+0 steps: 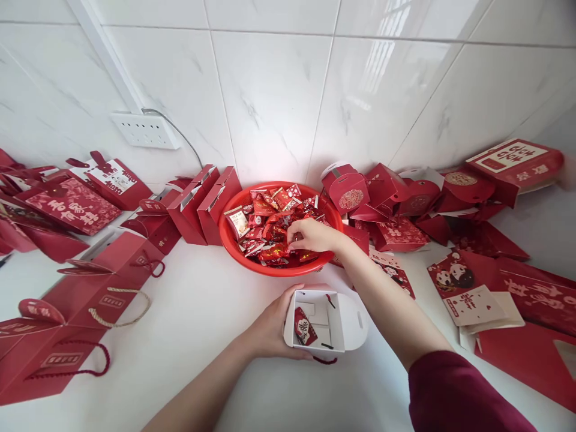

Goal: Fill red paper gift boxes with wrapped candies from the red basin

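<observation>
A small white-lined gift box [355, 323] is gripped at its left side by my left hand [270, 327], fingers wrapped round it. Its top is open, with the flap folded out to the right. Inside lies one red packet [305, 327] with white lettering; dark cord ends stick through the walls. My right hand [315, 235] reaches into a red plastic bowl [230, 249] full of wrapped sweets [270, 231]. The right fingertips are pinched together among the wrappers, and whatever they hold is hidden. A cream-coloured packet [237, 223] rests at the bowl's left.
Red gift boxes with cord handles [67, 354] line the white table's left. More red boxes [346, 189] pile up right of the bowl. Flat red cartons [535, 354] lie at the far right. A socket strip [144, 130] sits on the tiled wall behind.
</observation>
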`<state>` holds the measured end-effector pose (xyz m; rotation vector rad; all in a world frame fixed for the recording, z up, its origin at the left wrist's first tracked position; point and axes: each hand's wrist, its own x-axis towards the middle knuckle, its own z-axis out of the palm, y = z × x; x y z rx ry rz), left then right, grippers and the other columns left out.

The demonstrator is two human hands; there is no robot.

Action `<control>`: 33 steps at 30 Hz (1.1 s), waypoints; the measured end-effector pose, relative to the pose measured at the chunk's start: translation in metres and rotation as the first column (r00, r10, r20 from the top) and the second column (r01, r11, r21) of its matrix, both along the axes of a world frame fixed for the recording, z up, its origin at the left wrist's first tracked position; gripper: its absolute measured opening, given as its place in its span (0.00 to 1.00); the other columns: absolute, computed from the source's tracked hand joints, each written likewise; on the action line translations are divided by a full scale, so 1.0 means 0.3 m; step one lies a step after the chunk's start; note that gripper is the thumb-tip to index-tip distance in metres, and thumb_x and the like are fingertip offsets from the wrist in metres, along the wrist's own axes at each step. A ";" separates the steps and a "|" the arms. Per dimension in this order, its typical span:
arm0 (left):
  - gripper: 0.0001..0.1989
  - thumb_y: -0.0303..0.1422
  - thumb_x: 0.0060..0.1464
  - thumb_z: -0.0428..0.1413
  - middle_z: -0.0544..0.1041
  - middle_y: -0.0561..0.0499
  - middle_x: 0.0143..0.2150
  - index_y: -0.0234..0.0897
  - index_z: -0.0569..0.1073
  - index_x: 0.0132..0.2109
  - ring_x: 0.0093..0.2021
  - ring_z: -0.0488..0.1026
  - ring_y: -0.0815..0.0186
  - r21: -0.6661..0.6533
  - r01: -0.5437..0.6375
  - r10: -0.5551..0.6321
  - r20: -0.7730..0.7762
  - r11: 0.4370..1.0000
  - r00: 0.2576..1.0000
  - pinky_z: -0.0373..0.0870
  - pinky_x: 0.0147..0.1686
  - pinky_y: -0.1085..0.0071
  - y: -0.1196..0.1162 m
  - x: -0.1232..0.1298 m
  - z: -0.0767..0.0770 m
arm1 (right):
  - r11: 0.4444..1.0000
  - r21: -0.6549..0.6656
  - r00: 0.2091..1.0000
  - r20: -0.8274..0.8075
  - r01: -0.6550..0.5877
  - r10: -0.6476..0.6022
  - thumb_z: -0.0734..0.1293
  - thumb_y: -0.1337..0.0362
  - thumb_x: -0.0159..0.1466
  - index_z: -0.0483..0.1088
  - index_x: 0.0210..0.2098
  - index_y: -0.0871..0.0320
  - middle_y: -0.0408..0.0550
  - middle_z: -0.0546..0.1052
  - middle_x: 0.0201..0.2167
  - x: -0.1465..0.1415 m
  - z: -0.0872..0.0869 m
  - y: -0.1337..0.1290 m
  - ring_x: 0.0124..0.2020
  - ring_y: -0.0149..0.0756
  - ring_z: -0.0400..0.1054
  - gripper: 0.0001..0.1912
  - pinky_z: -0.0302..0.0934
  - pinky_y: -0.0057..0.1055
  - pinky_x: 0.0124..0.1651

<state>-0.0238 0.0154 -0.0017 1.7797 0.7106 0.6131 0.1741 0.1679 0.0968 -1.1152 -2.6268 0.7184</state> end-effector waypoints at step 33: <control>0.57 0.42 0.38 0.73 0.61 0.38 0.68 0.44 0.49 0.68 0.66 0.63 0.45 -0.059 0.021 -0.014 0.110 0.998 0.994 0.60 0.64 0.48 -0.007 0.046 0.032 | 0.997 -0.020 0.997 -0.024 0.075 -0.075 0.62 0.63 0.71 0.72 0.37 0.53 0.47 0.76 0.35 0.218 0.026 -0.619 0.34 0.38 0.70 0.08 0.62 0.33 0.35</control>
